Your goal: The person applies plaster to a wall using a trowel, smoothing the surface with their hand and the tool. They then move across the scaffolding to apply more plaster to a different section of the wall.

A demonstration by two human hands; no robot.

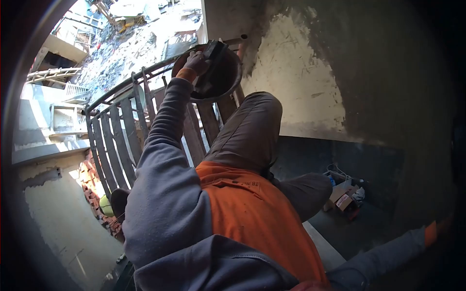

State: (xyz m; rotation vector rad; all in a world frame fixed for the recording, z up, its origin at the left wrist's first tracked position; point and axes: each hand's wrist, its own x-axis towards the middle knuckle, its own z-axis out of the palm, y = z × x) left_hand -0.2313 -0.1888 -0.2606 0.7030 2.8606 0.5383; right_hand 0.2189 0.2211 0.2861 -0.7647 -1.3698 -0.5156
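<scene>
At the top centre, my left hand (198,63) is closed on a dark, long object (211,65) that lies across a round dark basin (229,80); what exactly the object is, I cannot make out. The basin rests at the end of a platform of wooden slats (127,121) with a dark metal rail. My right arm stretches out to the lower right, beside the dark wall. The right hand (444,226) is blurred and in deep shadow at the frame's edge, so its fingers do not show clearly.
A wall with a pale patch (296,77) rises on the right. An open cardboard box (343,194) with cables and wrappings sits at the lower right. Beyond the rail, far below, lie rubble (116,63) and building parts. Red bricks (92,184) show at the left.
</scene>
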